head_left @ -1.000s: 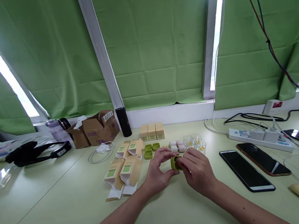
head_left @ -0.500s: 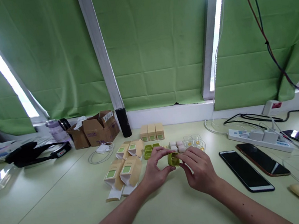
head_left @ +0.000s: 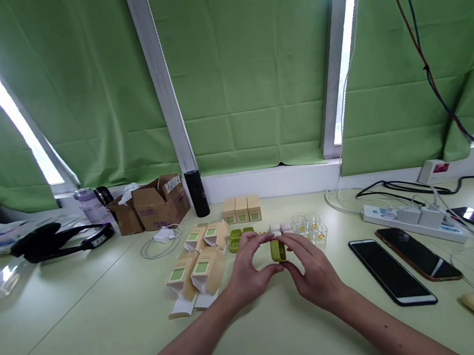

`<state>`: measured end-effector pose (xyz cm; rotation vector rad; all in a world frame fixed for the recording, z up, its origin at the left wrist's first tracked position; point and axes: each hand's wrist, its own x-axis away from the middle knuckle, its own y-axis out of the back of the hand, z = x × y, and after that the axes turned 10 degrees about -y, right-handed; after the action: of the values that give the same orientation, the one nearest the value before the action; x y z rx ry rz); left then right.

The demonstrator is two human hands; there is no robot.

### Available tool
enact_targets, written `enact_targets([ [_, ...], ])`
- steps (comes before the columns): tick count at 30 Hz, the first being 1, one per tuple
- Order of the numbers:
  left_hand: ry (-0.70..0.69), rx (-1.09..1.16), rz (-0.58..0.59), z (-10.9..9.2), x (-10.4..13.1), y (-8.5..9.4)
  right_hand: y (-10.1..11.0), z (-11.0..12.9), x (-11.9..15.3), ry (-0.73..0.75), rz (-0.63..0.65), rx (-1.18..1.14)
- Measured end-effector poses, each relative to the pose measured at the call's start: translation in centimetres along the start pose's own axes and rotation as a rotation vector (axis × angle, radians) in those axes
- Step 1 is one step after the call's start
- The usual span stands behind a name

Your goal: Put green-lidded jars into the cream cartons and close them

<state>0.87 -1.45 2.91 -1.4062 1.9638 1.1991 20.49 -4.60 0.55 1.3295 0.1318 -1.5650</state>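
While both hands pinch a green case, cartons leftward, phones rightward

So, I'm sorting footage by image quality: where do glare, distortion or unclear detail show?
Head view: window gaps blown out white; head view, far left: glare on clear plastic; head view: window posts converge downward; head view: green container between left hand and right hand too small for fine detail.

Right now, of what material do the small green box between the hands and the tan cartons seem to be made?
Green box: probably plastic, smooth, perhaps slightly glossy, with rounded corners. Tan cartons: likely thin cardboard, matte, with creased folds; the nearer ones show white flaps.
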Motion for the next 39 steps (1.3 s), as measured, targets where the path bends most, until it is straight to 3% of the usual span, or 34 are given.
enact_targets([
  [9,0.076,-0.008,0.016,0.0,0.0,0.2,-0.3,0.1,0.0,-0.132,-0.021,-0.160],
  [18,0.190,-0.019,0.036,0.7,0.2,-0.6,-0.5,-0.1,0.3,-0.129,0.006,-0.139],
  [39,0.224,0.015,0.029,0.6,0.1,-0.6,-0.5,0.1,0.1,-0.105,-0.008,-0.116],
])
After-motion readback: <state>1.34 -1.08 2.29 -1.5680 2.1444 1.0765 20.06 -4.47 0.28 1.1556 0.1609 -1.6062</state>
